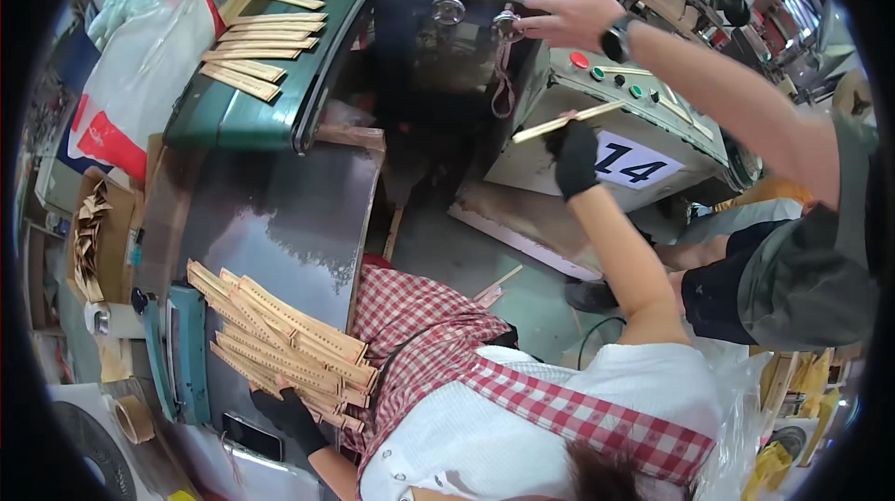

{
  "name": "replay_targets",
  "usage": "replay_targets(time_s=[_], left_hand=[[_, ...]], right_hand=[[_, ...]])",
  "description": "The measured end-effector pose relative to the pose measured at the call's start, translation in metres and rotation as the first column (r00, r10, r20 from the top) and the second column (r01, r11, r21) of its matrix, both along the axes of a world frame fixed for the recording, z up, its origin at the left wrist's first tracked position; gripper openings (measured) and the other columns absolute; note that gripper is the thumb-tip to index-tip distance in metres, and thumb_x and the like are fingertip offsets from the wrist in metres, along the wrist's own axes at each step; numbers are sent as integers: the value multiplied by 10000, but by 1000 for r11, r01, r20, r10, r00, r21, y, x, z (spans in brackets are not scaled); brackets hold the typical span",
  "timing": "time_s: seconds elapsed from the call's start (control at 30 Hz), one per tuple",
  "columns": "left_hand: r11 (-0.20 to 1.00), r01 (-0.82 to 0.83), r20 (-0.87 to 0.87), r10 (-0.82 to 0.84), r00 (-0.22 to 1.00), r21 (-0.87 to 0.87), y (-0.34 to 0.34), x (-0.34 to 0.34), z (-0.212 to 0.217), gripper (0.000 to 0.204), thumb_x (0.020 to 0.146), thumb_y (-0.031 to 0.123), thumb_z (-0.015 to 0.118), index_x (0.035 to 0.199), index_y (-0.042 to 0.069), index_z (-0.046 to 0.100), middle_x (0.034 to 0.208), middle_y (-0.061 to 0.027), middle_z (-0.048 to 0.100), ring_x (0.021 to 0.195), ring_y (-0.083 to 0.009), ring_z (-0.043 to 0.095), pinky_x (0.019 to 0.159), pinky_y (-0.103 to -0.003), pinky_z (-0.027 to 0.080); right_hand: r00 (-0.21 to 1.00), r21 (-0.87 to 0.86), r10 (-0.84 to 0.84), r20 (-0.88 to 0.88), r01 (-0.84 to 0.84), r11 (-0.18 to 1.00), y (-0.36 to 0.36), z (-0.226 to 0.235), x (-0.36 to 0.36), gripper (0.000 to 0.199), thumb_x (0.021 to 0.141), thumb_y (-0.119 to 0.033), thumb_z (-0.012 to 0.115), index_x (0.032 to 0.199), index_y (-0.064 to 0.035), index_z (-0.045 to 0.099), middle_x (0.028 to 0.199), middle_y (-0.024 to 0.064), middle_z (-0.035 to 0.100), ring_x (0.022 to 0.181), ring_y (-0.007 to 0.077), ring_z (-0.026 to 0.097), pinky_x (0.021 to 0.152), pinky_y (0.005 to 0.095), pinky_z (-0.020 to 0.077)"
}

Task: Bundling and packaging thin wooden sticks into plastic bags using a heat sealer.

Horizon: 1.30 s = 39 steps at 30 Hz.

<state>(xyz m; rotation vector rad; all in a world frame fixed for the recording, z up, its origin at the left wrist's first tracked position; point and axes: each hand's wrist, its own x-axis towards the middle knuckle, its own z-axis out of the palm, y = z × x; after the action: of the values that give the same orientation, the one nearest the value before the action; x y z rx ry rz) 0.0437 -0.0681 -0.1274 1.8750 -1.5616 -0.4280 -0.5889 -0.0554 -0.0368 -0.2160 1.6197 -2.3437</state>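
Note:
My right hand [576, 161], in a black fingerless glove, is raised before the control box and closed on a slim, pale chopstick packet [598, 111]. My left hand [291, 419], gloved the same way, is at the lower edge of a fanned pile of chopstick packets [298, 343] on the dark metal table [233, 189]. Its fingertips close on packets there; part of the hand is hidden. More chopstick packets [270, 35] lie in small groups on the green conveyor belt [233, 123].
At right, another person's bare hand [573, 16] reaches to a machine knob [506, 24]. Below it stands the control box [550, 105] with red and green buttons. A teal device [186, 338], a phone [252, 436], and a cardboard box of scraps [117, 249] are at left.

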Motion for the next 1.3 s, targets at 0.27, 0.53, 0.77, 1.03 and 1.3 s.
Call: replay_targets(time_s=[0.27,0.53,0.77,1.03,1.3], left_hand=[[997,53,-137,-46,989,48,-9,-2,-9,693,889,276,632,1410,-40,303,1393,-236,373,1264,-345,400,1066,-414,322],[997,-77,-268,83,960,32,-18,-33,13,837,779,335,755,1365,-38,288,1344,-218,369,1262,-316,361,1069,-407,299],[957,-265,-109,253,961,-117,-72,-27,-16,694,788,375,721,1286,-12,430,1210,-230,505,1133,-340,500,971,-408,388],[967,-50,-840,243,485,251,-124,-54,33,782,728,413,770,1259,-70,457,1150,-218,600,1009,-293,617,858,-346,488],[898,-354,-82,386,919,260,-148,-79,34,968,648,449,771,1366,-41,346,1296,-234,479,1205,-357,476,993,-392,400]], right_hand=[[959,5,-281,-26,282,959,1,69,-130,269,880,-273,610,1023,-56,542,832,106,615,688,237,602,562,356,462],[189,631,725,-662,-381,675,-59,-11,180,219,867,-87,594,1071,-25,543,931,95,563,912,216,557,827,307,440],[-108,781,895,-433,-541,313,-148,-76,399,660,839,-421,650,1268,34,438,1051,236,588,991,374,576,865,404,458],[21,544,999,-39,-838,39,-138,-40,455,572,792,-439,663,1127,-18,469,1003,218,627,920,344,631,802,412,485],[-292,864,869,-400,-436,251,-189,-50,420,637,774,-394,653,1173,61,455,1174,301,511,1087,436,513,903,484,436]])
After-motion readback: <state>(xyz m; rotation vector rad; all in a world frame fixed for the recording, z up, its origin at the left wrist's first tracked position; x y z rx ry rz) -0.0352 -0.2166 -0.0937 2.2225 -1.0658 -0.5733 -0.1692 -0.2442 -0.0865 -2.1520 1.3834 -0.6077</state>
